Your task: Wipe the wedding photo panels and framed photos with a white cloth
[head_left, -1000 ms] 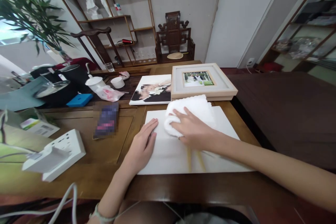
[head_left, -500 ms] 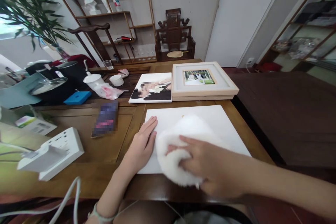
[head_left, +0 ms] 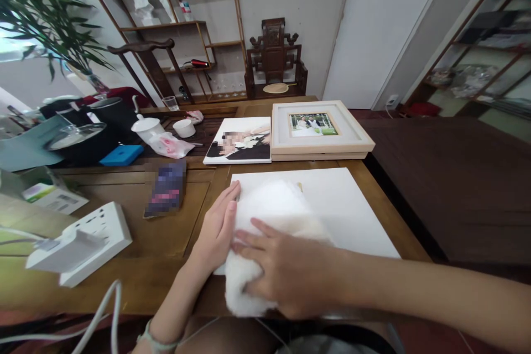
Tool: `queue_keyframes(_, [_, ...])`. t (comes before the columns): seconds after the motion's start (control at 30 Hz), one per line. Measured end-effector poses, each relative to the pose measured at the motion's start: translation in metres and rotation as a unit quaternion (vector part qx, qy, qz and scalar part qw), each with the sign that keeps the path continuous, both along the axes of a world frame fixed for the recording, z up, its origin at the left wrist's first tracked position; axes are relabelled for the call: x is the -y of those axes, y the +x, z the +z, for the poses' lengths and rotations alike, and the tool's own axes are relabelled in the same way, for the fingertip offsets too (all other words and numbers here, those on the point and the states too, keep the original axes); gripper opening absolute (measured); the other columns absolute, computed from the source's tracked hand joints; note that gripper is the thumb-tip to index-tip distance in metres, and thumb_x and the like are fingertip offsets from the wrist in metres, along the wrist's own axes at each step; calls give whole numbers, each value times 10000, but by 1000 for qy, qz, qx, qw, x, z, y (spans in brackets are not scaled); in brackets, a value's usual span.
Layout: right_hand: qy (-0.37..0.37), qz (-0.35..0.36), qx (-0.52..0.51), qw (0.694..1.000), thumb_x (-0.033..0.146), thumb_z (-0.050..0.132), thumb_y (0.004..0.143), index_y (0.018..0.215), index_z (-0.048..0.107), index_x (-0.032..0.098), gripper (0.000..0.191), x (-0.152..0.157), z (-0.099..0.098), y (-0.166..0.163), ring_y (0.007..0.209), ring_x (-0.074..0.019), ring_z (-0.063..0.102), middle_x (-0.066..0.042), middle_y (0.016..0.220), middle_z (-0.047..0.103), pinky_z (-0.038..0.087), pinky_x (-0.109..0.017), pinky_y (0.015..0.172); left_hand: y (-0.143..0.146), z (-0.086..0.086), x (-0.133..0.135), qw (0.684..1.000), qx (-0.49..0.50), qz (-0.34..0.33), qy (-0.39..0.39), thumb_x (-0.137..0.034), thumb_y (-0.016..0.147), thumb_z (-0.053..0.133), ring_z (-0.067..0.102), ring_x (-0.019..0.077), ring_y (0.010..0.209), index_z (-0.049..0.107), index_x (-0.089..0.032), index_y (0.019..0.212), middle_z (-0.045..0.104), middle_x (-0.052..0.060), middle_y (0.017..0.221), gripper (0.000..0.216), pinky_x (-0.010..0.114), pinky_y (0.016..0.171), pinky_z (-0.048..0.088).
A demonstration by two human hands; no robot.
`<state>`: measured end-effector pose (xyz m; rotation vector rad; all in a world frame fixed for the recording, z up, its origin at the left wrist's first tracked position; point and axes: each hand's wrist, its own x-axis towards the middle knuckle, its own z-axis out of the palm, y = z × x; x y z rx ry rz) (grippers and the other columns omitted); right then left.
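A flat white board [head_left: 352,210] lies on the wooden table in front of me. On its left part rests a fluffy white cloth [head_left: 276,199], which also hangs over the board's near edge. My right hand [head_left: 290,268] grips and presses this cloth, fingers sunk into the pile. Along the left edge of the board lies my left hand [head_left: 215,232], fingers stretched out and holding nothing; the cloth comes right up beside it. A small yellowish mark [head_left: 300,186] shows on the board beyond the cloth.
Behind the board are a photo panel [head_left: 240,144] and a light wood picture frame [head_left: 323,146]. To the left lie a power strip [head_left: 97,240] with cables, a pixelated dark item [head_left: 166,188], a blue box [head_left: 121,155], and a white pot [head_left: 148,127].
My right hand has slid the cloth leftward and a little nearer to me, up against my left hand. More of the board's right side shows. My left hand has shifted slightly left.
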<state>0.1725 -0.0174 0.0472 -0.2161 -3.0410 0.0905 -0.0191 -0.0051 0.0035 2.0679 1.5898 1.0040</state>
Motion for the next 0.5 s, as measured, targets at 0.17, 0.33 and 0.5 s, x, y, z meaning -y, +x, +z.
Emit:
queue_keyframes(0.17, [-80, 60, 4, 995, 216, 609, 747, 1035, 631, 180, 291, -1, 9, 29, 1290, -258, 418, -173, 1340, 524, 166, -434, 1131, 2, -1, 2, 1000, -15, -14, -24, -394, 976, 232, 436, 221, 1328, 527, -85, 1303, 509, 137, 1398, 538, 408, 1130, 318])
queue_keyframes(0.33, [-146, -133, -5, 980, 156, 572, 754, 889, 618, 158, 143, -14, 17, 49, 965, -245, 618, -75, 837, 670, 351, -378, 1031, 5, -3, -1, 998, -52, -30, -16, -340, 936, 410, 437, 236, 1327, 564, -111, 1269, 513, 126, 1395, 432, 428, 1127, 324])
queue_keyframes(0.5, [-98, -258, -45, 960, 170, 527, 797, 906, 566, 157, 116, -46, 7, 36, 889, -283, 597, -90, 810, 629, 426, -399, 864, 5, -2, -2, 998, -61, -33, -11, -303, 918, 447, 463, 234, 1308, 580, -107, 1250, 528, 130, 1379, 408, 420, 1112, 351])
